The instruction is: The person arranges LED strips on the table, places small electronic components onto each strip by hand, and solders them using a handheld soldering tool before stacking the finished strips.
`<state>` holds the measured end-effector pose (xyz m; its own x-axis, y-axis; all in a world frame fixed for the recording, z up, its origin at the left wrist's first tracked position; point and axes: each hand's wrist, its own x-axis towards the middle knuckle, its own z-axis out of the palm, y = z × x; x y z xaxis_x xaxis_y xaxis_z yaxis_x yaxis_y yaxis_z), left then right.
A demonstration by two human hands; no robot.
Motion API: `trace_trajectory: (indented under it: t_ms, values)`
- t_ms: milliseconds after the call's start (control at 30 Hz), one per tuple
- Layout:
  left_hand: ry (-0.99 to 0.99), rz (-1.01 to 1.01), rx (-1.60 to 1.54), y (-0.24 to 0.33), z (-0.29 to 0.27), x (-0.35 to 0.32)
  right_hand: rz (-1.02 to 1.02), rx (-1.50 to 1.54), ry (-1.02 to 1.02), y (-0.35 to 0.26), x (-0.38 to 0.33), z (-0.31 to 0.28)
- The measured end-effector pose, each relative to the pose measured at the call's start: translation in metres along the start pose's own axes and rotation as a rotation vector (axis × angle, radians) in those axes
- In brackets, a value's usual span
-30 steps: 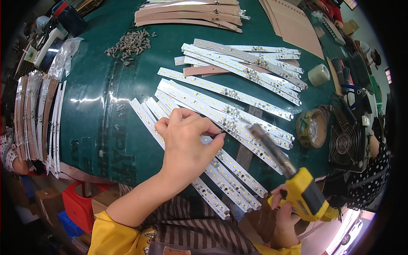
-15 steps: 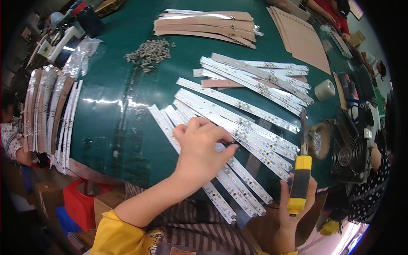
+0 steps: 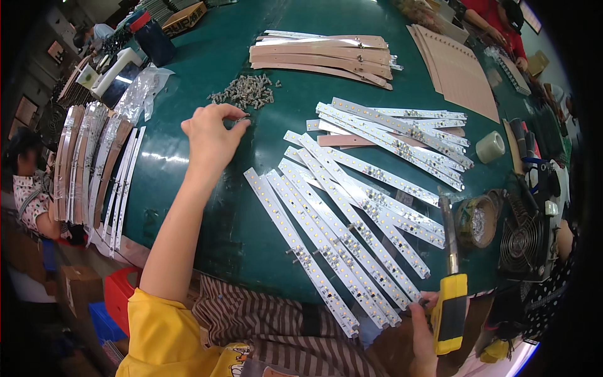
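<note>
My left hand (image 3: 212, 137) is at the near side of a pile of small grey metal parts (image 3: 248, 92), thumb and forefinger pinched; what is between the fingertips is too small to make out. In my right hand (image 3: 424, 333), at the lower right, is a yellow and black soldering gun (image 3: 451, 314), its metal tip pointing away from me. Beside it, several white LED strips (image 3: 326, 251) lie fanned out on the green table, small parts standing on some of them. Farther back, more LED strips (image 3: 396, 132) lie crossed in a loose heap.
Brown-backed strips (image 3: 320, 56) are stacked at the back, with wrapped bundles (image 3: 94, 163) at the left edge. To the right are brown cardboard sheets (image 3: 455, 69), a white roll (image 3: 490, 146), a tape roll (image 3: 476, 221) and a fan (image 3: 524, 239). Other people sit around the table.
My left hand has left the LED strips and moved far and left to the small-parts pile. The near strips now lie uncovered. My right hand still holds the soldering gun, slightly lower in view.
</note>
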<state>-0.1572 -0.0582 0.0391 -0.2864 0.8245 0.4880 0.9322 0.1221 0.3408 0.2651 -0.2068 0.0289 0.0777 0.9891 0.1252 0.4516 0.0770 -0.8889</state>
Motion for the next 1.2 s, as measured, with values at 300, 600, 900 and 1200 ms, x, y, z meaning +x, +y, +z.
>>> trace_trajectory:
  t_ms: [300, 600, 900, 1200]
  values:
    - [-0.120, 0.021, 0.013, -0.002, 0.013, 0.004, 0.039, -0.051, -0.027, -0.006, -0.007, -0.002]
    - [-0.264, 0.309, 0.037, -0.016, 0.000, 0.012, 0.006, -0.064, -0.105, -0.002, -0.008, -0.002]
    - [-0.258, 0.260, -0.238, 0.023, -0.006, -0.003, 0.022, -0.053, -0.094, -0.011, -0.012, 0.003]
    - [-0.434, 0.174, -0.541, 0.133, 0.006, -0.069, 0.025, -0.115, -0.121, -0.027, -0.006, 0.004]
